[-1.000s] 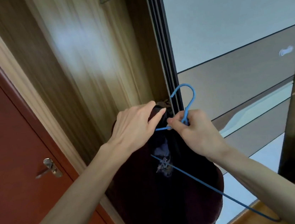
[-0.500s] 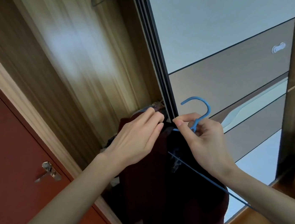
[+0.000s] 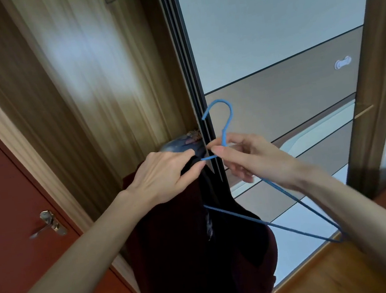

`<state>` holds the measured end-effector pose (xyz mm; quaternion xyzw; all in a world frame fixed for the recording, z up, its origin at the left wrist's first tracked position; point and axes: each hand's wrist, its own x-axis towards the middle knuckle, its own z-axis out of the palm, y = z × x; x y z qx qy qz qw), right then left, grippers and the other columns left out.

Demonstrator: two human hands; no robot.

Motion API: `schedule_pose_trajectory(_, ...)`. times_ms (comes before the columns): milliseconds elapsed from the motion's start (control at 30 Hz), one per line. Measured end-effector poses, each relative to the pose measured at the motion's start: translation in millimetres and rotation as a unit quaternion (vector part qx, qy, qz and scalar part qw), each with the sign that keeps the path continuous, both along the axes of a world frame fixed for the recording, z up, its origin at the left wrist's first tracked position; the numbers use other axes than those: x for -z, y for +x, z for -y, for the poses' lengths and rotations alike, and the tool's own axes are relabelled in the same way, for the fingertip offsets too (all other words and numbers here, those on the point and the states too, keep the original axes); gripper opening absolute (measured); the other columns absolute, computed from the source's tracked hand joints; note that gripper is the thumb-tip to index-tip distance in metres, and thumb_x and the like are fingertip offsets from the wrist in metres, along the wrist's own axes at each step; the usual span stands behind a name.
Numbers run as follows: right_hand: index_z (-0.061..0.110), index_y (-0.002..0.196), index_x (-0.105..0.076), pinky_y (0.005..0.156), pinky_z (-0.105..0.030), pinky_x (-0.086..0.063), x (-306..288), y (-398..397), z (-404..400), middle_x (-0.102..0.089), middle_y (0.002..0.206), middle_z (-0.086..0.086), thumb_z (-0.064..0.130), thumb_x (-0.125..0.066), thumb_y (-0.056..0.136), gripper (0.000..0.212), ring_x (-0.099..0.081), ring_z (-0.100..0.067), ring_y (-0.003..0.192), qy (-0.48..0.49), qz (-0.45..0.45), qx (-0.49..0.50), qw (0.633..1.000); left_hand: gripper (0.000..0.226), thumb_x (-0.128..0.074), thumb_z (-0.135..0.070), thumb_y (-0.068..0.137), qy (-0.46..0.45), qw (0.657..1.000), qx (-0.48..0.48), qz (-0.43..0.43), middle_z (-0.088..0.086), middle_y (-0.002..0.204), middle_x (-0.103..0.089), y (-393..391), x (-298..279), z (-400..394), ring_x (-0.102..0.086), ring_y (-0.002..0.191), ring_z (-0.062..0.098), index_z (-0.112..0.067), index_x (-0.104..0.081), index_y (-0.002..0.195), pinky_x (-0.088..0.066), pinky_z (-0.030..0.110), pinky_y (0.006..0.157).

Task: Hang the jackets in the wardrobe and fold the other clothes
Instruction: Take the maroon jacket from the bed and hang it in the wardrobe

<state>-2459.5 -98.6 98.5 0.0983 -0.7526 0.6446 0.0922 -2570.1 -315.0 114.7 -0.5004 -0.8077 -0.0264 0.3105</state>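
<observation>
behind the hands stands a wardrobe point(image 3: 97, 90) with its wood-grain inside wall showing, and a dark sliding-door track point(image 3: 188, 74) runs up just above where the two hands meet. to the right of the grip is the sliding door point(image 3: 271, 39), pale above and brown lower down, with a small white clip point(image 3: 343, 63) on the brown band. far to the left of the grip is a red-brown room door point(image 3: 5, 193) with a metal handle point(image 3: 48, 225). a wood floor point(image 3: 324, 276) shows below and to the right of the hands.

both bare forearms reach in from the bottom corners and meet in the middle. the left hand point(image 3: 164, 176) lies knuckles up, fingers curled over the top of a jacket point(image 3: 188, 256), gripping its collar edge. the right hand point(image 3: 249, 159) is just to the right of it, thumb and forefinger pinching the neck of a blue hanger point(image 3: 269, 224) right under its hook; the other fingers are loosely bent below.

the hanger is thin wire. its hook curves up above the pinch, in front of the door track. one arm slopes down past the right wrist to a corner near the floor, and the bottom bar runs back to the jacket, where it goes out of sight in the cloth. a short end pokes left from the pinch toward the left fingertips.

the jacket is dark maroon, nearly black inside, and hangs straight down from the left hand's grip. just above the left hand, inside the wardrobe, lies some bluish patterned cloth point(image 3: 182, 144), too blurred to make out.
</observation>
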Motion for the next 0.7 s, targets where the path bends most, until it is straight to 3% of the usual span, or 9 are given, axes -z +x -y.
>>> schedule_pose_trajectory(67, 0.018, 0.129, -0.067, 0.084, -0.035, -0.059, 13.8, -3.6, -27.2, -0.073, 0.094, -0.008, 0.041, -0.058, 0.101, 0.037, -0.073, -0.023, 0.088, -0.008, 0.066, -0.054, 0.996, 0.051, -0.027, -0.058, 0.105, 0.030, 0.999, -0.011, 0.005, -0.005, 0.056, -0.048, -4.9, 2.3, 8.1, -0.052, 0.050, 0.023, -0.020, -0.049, 0.079, -0.041, 0.042, 0.046)
schedule_pose_trajectory(133, 0.019, 0.136, -0.064, 0.106, -0.039, -0.053, 42.5, -7.2, -48.0, -0.074, 0.119, -0.012, 0.029, -0.054, 0.106, 0.033, -0.071, -0.026, 0.114, -0.004, 0.113, -0.075, 0.991, 0.051, -0.029, -0.056, 0.105, 0.062, 0.998, -0.023, 0.008, -0.002, 0.055, -0.051, -7.1, 1.8, 16.2, -0.056, 0.052, 0.027, -0.018, -0.048, 0.076, -0.042, 0.043, 0.047)
schedule_pose_trajectory(200, 0.024, 0.135, -0.064, 0.105, -0.031, -0.052, 75.8, -11.6, -50.0, -0.072, 0.126, -0.003, 0.018, -0.059, 0.105, 0.031, -0.066, -0.021, 0.122, 0.080, 0.129, -0.085, 0.985, 0.044, -0.032, -0.055, 0.105, 0.088, 0.996, -0.030, 0.003, -0.002, 0.051, -0.047, -5.5, -0.9, 20.9, -0.054, 0.049, 0.027, -0.023, -0.039, 0.075, -0.041, 0.041, 0.046)
schedule_pose_trajectory(267, 0.036, 0.134, -0.062, 0.104, -0.025, -0.048, 101.9, -12.7, -28.3, -0.067, 0.131, 0.010, 0.032, -0.073, 0.096, 0.040, -0.060, -0.008, 0.127, 0.152, 0.148, -0.112, 0.971, 0.042, -0.032, -0.056, 0.105, 0.103, 0.994, -0.032, -0.004, -0.003, 0.049, -0.045, -1.7, -4.5, 21.3, -0.053, 0.046, 0.026, -0.027, -0.036, 0.075, -0.038, 0.038, 0.044)
schedule_pose_trajectory(367, 0.050, 0.134, -0.052, 0.105, -0.027, -0.047, 124.4, -18.8, 14.7, -0.062, 0.130, 0.020, 0.050, -0.082, 0.081, 0.061, -0.058, 0.003, 0.122, 0.198, 0.124, -0.093, 0.968, 0.053, -0.027, -0.059, 0.105, 0.106, 0.994, -0.039, -0.003, -0.003, 0.048, -0.043, 5.3, -8.4, 18.5, -0.049, 0.043, 0.021, -0.021, -0.040, 0.072, -0.036, 0.038, 0.043)
schedule_pose_trajectory(533, 0.030, 0.125, -0.052, 0.084, -0.040, -0.058, 147.1, -28.1, 28.5, -0.067, 0.103, 0.012, 0.036, -0.074, 0.079, 0.051, -0.066, -0.014, 0.095, 0.311, 0.031, 0.073, 0.947, 0.053, -0.032, -0.055, 0.104, 0.118, 0.991, -0.062, 0.014, -0.003, 0.049, -0.043, 11.9, -7.4, 26.2, -0.048, 0.044, 0.019, -0.016, -0.049, 0.072, -0.038, 0.037, 0.045)
schedule_pose_trajectory(600, 0.023, 0.115, -0.052, 0.086, -0.040, -0.054, 153.7, -27.9, 15.6, -0.064, 0.096, 0.010, 0.032, -0.072, 0.082, 0.039, -0.062, -0.018, 0.091, 0.372, 0.020, 0.122, 0.920, 0.052, -0.032, -0.055, 0.104, 0.118, 0.991, -0.069, 0.012, -0.003, 0.048, -0.043, 13.8, -5.3, 34.1, -0.049, 0.044, 0.018, -0.018, -0.047, 0.071, -0.038, 0.037, 0.046)
schedule_pose_trajectory(700, 0.026, 0.100, -0.047, 0.090, -0.041, -0.047, 164.8, -28.1, -12.6, -0.051, 0.090, 0.015, 0.031, -0.069, 0.084, 0.027, -0.053, -0.018, 0.096, 0.423, 0.048, 0.153, 0.892, 0.052, -0.033, -0.055, 0.104, 0.116, 0.990, -0.085, -0.002, -0.003, 0.047, -0.042, 15.6, -1.6, 47.6, -0.050, 0.044, 0.021, -0.019, -0.045, 0.069, -0.033, 0.034, 0.045)
